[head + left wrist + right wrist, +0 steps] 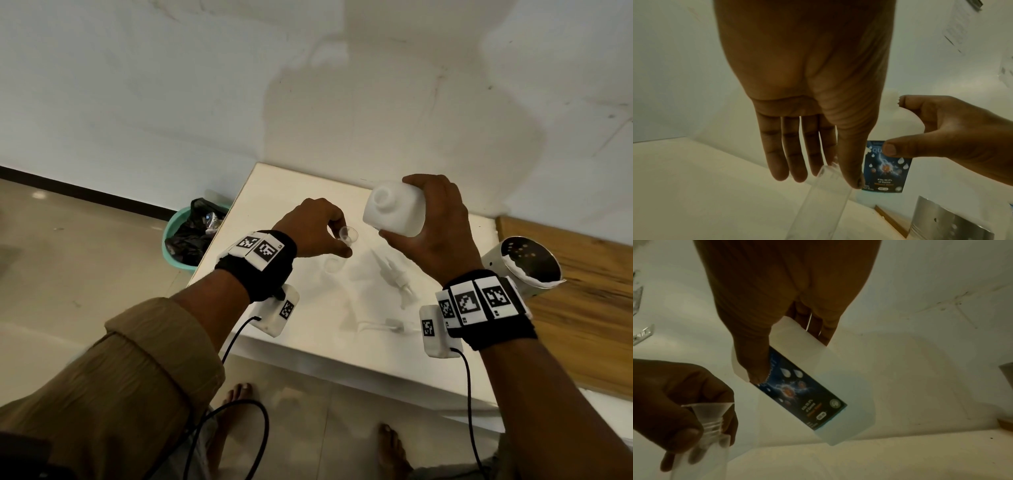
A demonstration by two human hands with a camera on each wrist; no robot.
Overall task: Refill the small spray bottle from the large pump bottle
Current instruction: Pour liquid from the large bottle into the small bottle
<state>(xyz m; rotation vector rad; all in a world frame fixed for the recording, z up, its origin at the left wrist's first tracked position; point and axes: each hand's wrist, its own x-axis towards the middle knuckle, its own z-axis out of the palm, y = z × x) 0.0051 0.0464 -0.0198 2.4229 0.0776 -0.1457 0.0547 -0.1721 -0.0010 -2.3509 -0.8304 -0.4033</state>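
The right hand [442, 226] fingers wrap the big white plastic bottle [395, 209] — probably heavy and sloshy. The left hand [310, 228] pinches the small clear bottle [712, 439] with its funnel [348, 235] — light, tippy — above the white table [274, 192], near its far edge.

The head view is moderately lit but overexposed on the white table [308, 192], where the pale items lying on it nearly wash out, while a large soft shadow falls on the wall [376, 85] behind, so the light comes from behind the person. Straight lines bow toward the edges from the wide-angle lens. Both wrist views are dimmer, with a greenish-yellow cast and soft grain; the near palms fill them dark and out of focus, and the label [799, 389] on the large bottle reads only partly.
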